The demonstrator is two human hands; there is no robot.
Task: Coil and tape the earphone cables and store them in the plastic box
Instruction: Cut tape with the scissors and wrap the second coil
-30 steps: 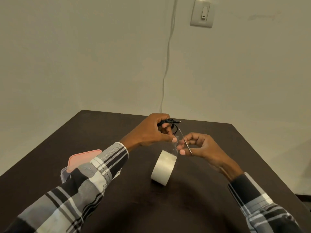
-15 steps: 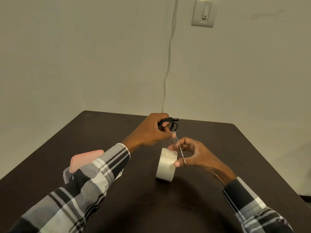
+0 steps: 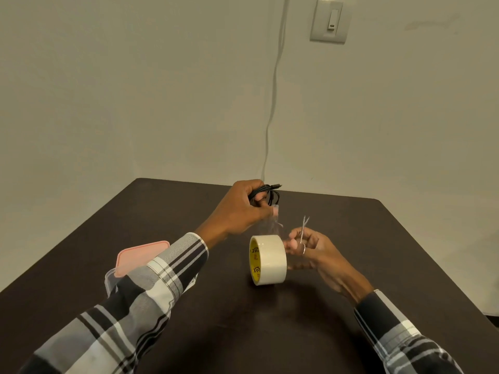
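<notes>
Now that the scissors [image 3: 304, 230] have swung up off the strip, my right hand [image 3: 310, 251] grips them beside the tape roll [image 3: 268, 259]; my left hand [image 3: 240, 209] clutches the coiled cable [image 3: 266, 190] and pinches the strip, apparently cut and ready to wrap.

One tape roll [image 3: 267, 259], one coiled cable [image 3: 266, 193] — one lidded box [image 3: 127, 263], one scissors [image 3: 303, 230], two hands [image 3: 240, 211] [image 3: 313, 252].

Looks like a plain domestic room, sparsely furnished. Bare off-white walls [image 3: 135, 90] meeting in a corner, wall switch plate [image 3: 330, 20] up high, thin white cable [image 3: 274, 98] running down the wall, dark brown table [image 3: 243, 333] pushed toward the corner.
</notes>
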